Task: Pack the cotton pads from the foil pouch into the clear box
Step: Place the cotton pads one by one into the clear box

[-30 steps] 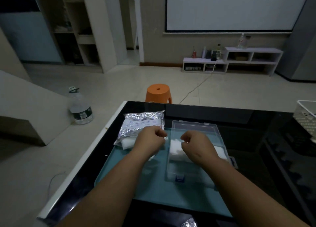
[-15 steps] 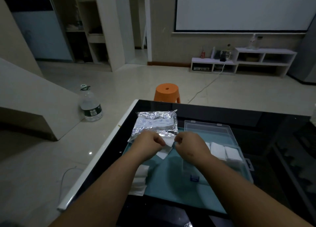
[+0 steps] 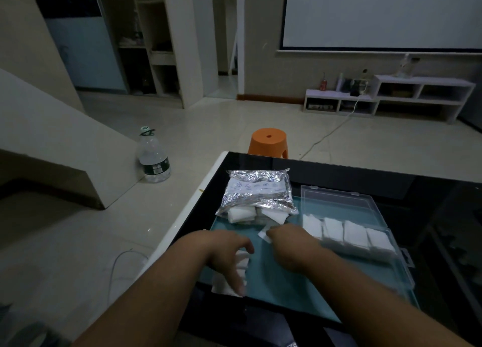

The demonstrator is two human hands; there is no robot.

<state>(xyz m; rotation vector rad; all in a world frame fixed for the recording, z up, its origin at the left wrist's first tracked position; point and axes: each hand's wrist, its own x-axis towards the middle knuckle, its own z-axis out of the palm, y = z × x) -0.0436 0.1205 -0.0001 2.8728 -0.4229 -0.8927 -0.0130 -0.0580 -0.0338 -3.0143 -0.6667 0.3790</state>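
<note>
A silver foil pouch (image 3: 257, 190) lies at the back of a teal mat (image 3: 276, 281), white cotton pads (image 3: 242, 214) spilling from its near end. To its right the clear box (image 3: 365, 205) holds a row of several white pads (image 3: 354, 235), lid laid open behind. My right hand (image 3: 294, 245) pinches a small white pad (image 3: 264, 233) just in front of the pouch. My left hand (image 3: 227, 252) hovers with spread fingers over a stack of white pads (image 3: 229, 281) at the mat's near left corner.
The mat lies on a black glass table (image 3: 339, 171) with a white left edge. Behind the table stands an orange stool (image 3: 268, 141). A large water bottle (image 3: 154, 156) is on the floor to the left. A cable (image 3: 122, 258) trails on the floor near the table.
My left hand let go of the pad held between both hands and dropped back to the stack at the near left. My right hand keeps the pad. The camera moved closer.
</note>
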